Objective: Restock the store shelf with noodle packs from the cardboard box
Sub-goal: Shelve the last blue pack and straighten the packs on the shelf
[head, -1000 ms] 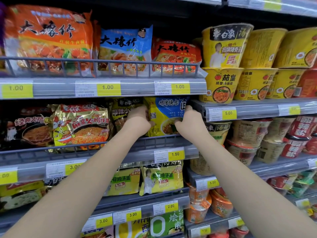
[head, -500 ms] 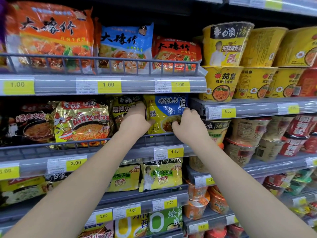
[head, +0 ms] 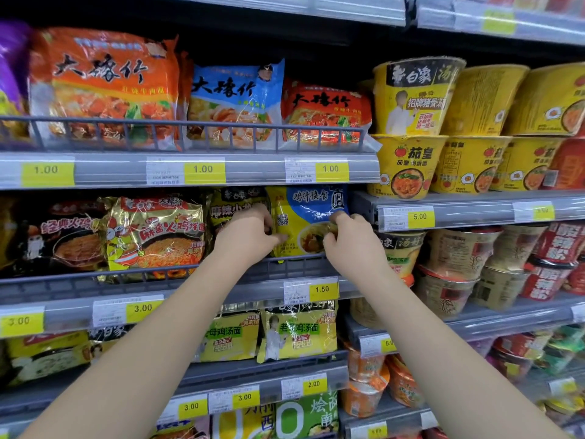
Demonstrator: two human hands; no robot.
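A blue-and-yellow noodle pack (head: 308,213) stands on the shelf (head: 294,268) between two hands; the left hand (head: 245,234) grips its left edge with curled fingers; the right hand (head: 351,245) pinches its right edge; a black-and-yellow pack (head: 234,201) sits behind the left fingers; a price tag (head: 311,289) hangs below

Grey metal store shelving (head: 253,167) fills the whole view, built as two bays side by side. The left bay's boards carry low grey wire rails (head: 190,131) along their front edges. The right bay's grey boards (head: 474,210) are set at different heights from the left ones and hold stacked yellow paper noodle bowls (head: 408,166). Clear plastic strips along each front edge hold yellow price labels (head: 204,169), most with white barcode slips beside them. Above the top row of goods the unit's dark back panel (head: 285,42) is nearly black. The light is bright and even, glinting off the label strips.
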